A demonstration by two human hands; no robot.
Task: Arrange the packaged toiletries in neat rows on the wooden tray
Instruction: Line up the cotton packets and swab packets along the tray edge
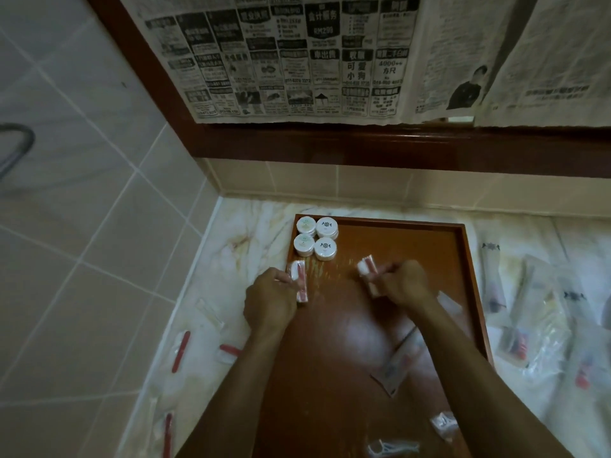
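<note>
Packets (299, 281) upright lengthwise, 1 pinched by each hand's fingers (287, 280), wooden tray (469, 259)

Counted four round white tubs (316, 239) in a 2x2 block at the tray's (469, 259) upper-left corner, plus two red-and-white packets, one per hand (269, 300) (405, 284).

The wooden tray (380, 325) lies on the counter (238, 246), against the back wall. Four round containers (316, 238) sit two by two in its far left corner. Just before them, at the left rim, lies a packet (299, 280) under the left hand (269, 300); to its right the right hand (405, 284) holds another packet (366, 271). More packets lie near the tray's front (398, 363), and on the counter to its left (181, 351) and right (529, 312).
</note>
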